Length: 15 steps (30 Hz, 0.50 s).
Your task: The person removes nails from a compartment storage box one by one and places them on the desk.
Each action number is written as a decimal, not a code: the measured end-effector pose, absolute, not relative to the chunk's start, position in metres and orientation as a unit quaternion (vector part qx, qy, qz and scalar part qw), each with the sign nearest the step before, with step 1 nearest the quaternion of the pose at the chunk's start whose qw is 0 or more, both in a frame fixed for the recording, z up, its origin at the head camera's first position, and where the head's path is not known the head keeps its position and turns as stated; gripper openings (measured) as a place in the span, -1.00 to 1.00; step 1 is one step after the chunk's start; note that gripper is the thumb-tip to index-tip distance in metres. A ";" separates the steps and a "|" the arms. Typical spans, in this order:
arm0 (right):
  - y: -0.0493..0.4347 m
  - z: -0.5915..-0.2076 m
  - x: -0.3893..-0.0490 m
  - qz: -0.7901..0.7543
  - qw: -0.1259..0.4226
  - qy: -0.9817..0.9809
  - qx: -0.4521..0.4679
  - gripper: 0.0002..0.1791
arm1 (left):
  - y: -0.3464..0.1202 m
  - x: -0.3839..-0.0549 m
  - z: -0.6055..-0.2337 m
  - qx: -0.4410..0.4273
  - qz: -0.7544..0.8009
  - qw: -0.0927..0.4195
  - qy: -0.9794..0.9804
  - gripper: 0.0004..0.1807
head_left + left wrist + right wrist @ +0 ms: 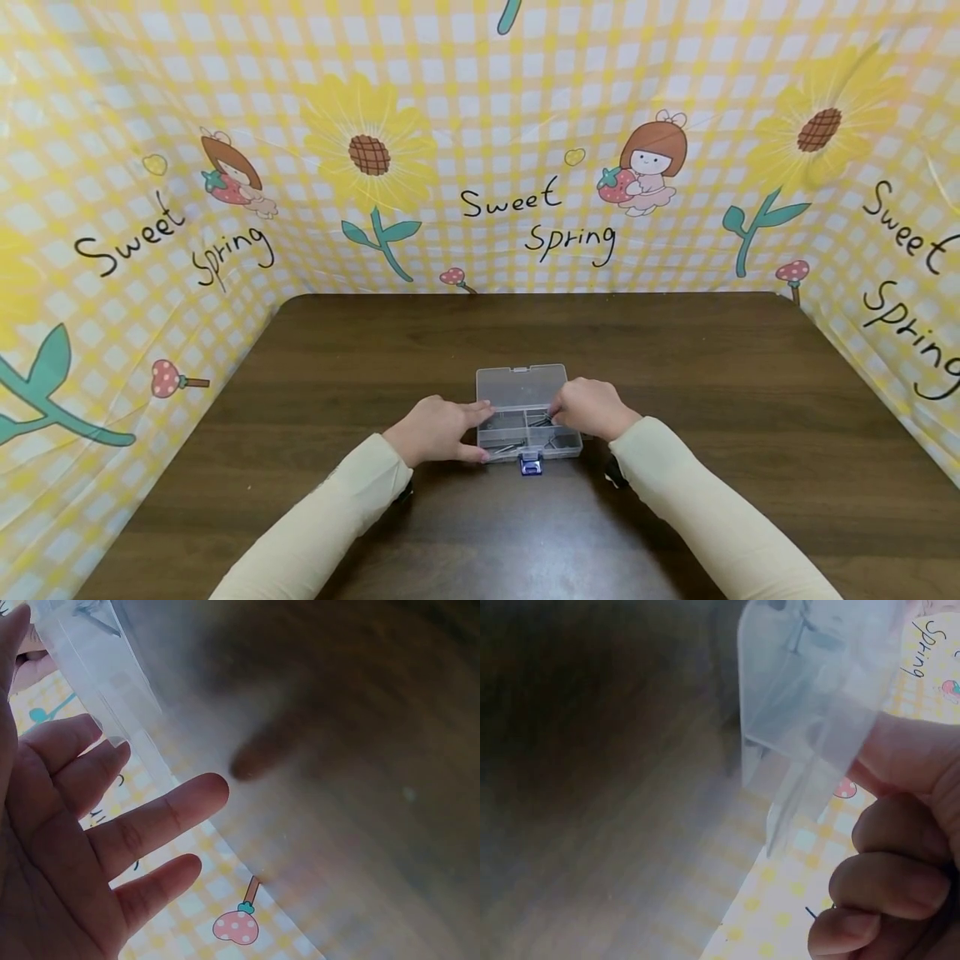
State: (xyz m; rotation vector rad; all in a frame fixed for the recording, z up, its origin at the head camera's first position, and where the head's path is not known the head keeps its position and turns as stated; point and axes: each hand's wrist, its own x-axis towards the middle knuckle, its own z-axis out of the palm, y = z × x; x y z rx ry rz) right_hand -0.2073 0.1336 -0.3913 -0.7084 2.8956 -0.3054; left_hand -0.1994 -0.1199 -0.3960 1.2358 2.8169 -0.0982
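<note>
A clear plastic compartment box (pixel 492 434) stands on the table with its lid (pixel 519 387) raised at the back. Thin metal pieces that look like screws (pixel 538 420) lie in several compartments. My left hand (pixel 438 429) rests against the box's left side, thumb at the front corner and index finger on the rear edge. In the left wrist view its other fingers (pixel 161 825) are extended and spread. My right hand (pixel 596 407) reaches over the right wall, thumb and index fingertips in the back right compartment, other fingers (pixel 889 889) curled. I cannot tell whether it pinches a screw.
A blue latch (pixel 531 465) hangs at the box's front edge. The brown wooden table (pixel 375 342) extends around the box. A yellow checked cloth (pixel 480 125) with flowers and lettering stands behind the table and along both sides.
</note>
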 end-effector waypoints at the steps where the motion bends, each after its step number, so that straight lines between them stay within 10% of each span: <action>1: 0.133 -0.392 -0.208 -0.102 0.073 0.964 -0.234 -0.91 | -0.120 -0.199 -0.396 0.399 -0.032 0.035 0.916 -0.23; 15: 0.126 -0.390 -0.210 -0.074 0.073 0.970 -0.219 -0.80 | -0.120 -0.199 -0.396 0.394 -0.022 0.041 0.918 -0.23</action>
